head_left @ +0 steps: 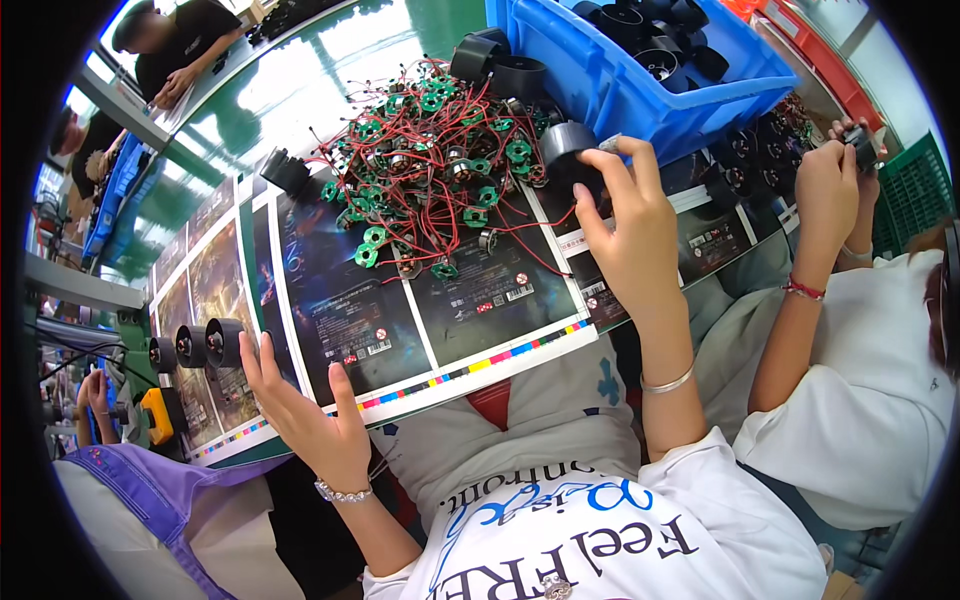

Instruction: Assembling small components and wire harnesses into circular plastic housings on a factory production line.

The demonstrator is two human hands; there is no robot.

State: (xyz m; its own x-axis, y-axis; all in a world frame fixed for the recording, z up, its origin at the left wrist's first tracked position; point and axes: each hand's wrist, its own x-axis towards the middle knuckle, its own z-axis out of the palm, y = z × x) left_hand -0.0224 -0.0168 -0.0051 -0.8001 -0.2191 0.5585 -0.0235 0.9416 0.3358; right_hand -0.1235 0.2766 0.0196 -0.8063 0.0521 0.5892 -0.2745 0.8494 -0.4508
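My right hand (632, 225) has its thumb and index finger on the rim of a black cup-shaped housing (567, 143), beside the blue crate. A red wire shows just below that thumb. My left hand (315, 420) is open, its fingers stretched out and thumb apart. Its fingertips are right beside the nearest of a short row of black round housings (224, 343); I cannot tell if they touch. Between my hands and farther back lies a heap of small motors with green circuit boards and red wires (430, 165).
A blue crate (650, 100) full of black housings stands at the back right. Printed sheets (480, 320) cover the near table. To my right a co-worker's hands (835, 180) hold a small dark part. Other people sit at the far left. One black part (286, 171) lies left of the heap.
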